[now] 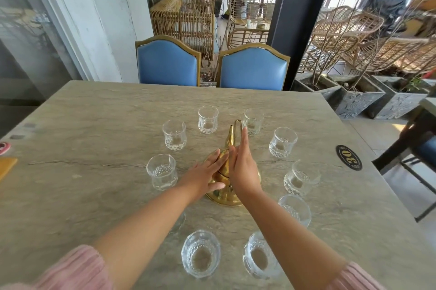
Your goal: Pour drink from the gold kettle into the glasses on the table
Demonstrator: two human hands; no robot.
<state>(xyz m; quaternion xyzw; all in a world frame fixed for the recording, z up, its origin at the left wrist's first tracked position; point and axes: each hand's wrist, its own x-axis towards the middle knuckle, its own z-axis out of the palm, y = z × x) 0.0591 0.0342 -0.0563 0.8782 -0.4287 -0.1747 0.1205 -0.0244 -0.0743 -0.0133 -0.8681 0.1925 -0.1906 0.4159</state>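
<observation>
Your pink sleeves point(77, 266) are at the very bottom, and both arms reach out from them to the middle of the table point(94, 124). That is where the kettle point(224, 196) stands, upright on its wide base. Its thin spout point(230, 136) points away from you.

Your left hand point(203, 177) lies flat on the kettle's left side with straight fingers. Your right hand point(240, 167) stands on its edge against the right side. Its fingers are straight too, and they reach up by the thin wire handle point(237, 124). Neither hand is curled round anything, so you hold nothing yet. It looks like you are cupping the kettle from both sides to steady it or get ready to lift.

The glasses point(200, 253) stand in a ring all around the kettle, each a little apart from the next. That way the spout can reach each one in turn. They look empty, but clear glass makes that hard to tell. One glass is partly hidden under your left arm.

Two blue chairs point(167, 61) stand at the far edge of the table.
</observation>
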